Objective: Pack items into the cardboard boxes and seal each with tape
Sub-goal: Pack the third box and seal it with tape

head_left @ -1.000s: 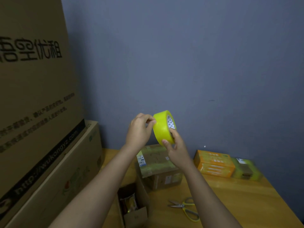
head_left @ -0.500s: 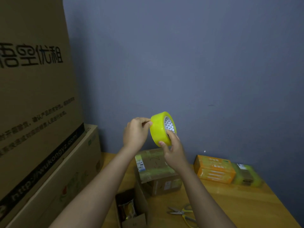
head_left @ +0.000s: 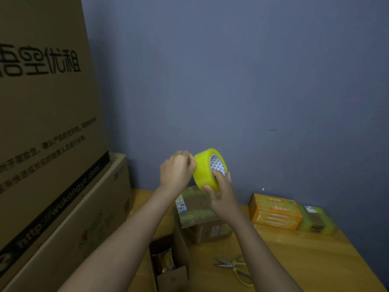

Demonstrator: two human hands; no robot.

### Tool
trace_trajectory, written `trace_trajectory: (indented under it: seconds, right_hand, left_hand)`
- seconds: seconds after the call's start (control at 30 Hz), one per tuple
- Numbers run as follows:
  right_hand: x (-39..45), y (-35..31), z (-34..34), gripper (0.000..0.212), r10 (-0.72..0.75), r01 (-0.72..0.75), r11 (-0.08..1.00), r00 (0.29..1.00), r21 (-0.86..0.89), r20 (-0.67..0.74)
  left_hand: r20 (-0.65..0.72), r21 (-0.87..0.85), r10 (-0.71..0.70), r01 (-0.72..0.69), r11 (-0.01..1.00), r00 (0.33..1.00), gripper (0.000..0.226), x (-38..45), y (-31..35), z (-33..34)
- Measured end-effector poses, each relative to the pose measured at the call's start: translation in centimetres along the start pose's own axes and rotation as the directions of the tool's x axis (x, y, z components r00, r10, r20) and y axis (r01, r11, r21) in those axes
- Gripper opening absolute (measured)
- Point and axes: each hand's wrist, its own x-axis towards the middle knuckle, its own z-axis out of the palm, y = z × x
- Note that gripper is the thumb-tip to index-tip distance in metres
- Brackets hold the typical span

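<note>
While the right hand (head_left: pixel 221 197) grips the yellow tape roll (head_left: pixel 207 168) from below, thumb on the outer band and fingers hooked into the core, the left hand (head_left: pixel 176 172) has its fingertips curled and pinched on the roll's left edge. Both hold it up in front of the wall. Right under the hands sits a taped box (head_left: pixel 200 216); nearer, below the left forearm, an open box (head_left: pixel 168 264) with packets inside. Scissors (head_left: pixel 235 268) lie under the right forearm, and an orange box (head_left: pixel 275 211) sits off to the right.
</note>
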Motion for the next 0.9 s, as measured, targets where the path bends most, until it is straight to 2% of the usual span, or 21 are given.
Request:
trace_trajectory:
  seconds: [0.07, 0.13, 0.23, 0.33, 0.47, 0.57, 0.63, 0.7, 0.8, 0.9]
  right_hand:
    - [-0.4, 0.4, 0.0, 0.052, -0.026, 0.027, 0.999, 0.999, -0.022, 0.02]
    - [-0.6, 1.1, 0.0, 0.052, -0.015, 0.017, 0.998, 0.999, -0.055, 0.039]
    - [-1.5, 2.0, 0.2, 0.058, 0.018, -0.015, 0.998, 0.998, -0.06, 0.054]
    - [-2.7, 2.9, 0.5, 0.058, 0.007, -0.002, 0.999, 0.997, -0.054, 0.078]
    - [-4.3, 2.8, 0.2, 0.045, -0.073, 0.088, 0.985, 0.992, -0.147, 0.106]
    - [-5.4, 2.2, 0.4, 0.044, -0.083, 0.116, 0.949, 0.989, -0.292, 0.124]
    - [-6.2, 2.7, 0.6, 0.049, -0.077, 0.119, 0.923, 0.989, -0.367, 0.126]
    - [-7.2, 3.4, 0.7, 0.05, -0.068, 0.115, 0.918, 0.988, -0.38, 0.135]
    - [-8.5, 4.4, 0.4, 0.043, -0.032, 0.082, 0.936, 0.988, -0.342, 0.148]
    - [-9.8, 5.2, 0.0, 0.038, -0.011, 0.07, 0.945, 0.983, -0.32, 0.184]
  left_hand:
    - [0.1, 0.023, 0.022, -0.025, 0.999, 0.995, 0.018, -0.2, -0.3, 0.4]
    - [0.226, -0.046, 0.044, -0.034, 0.998, 0.973, 0.019, -0.3, -0.7, 0.9]
    - [0.387, -0.237, 0.027, 0.072, 0.969, 0.921, 0.015, -0.4, -1.5, 1.2]
    - [0.508, -0.277, 0.025, 0.135, 0.951, 0.861, 0.022, -0.6, -2.0, 1.2]
    - [0.458, -0.287, 0.026, 0.12, 0.95, 0.889, 0.013, -1.5, -2.9, 2.3]
    - [0.366, -0.152, 0.06, -0.004, 0.988, 0.929, 0.007, -3.2, -2.6, 3.8]
    - [0.35, -0.103, 0.065, -0.03, 0.994, 0.934, 0.004, -4.6, -2.3, 4.9]
    - [0.359, -0.164, 0.067, -0.008, 0.986, 0.931, 0.003, -5.7, -2.2, 5.8]
    - [0.37, -0.309, 0.023, 0.1, 0.946, 0.929, 0.019, -6.2, -2.7, 7.2]
    - [0.523, -0.358, -0.001, 0.221, 0.907, 0.852, 0.018, -7.0, -3.1, 8.1]
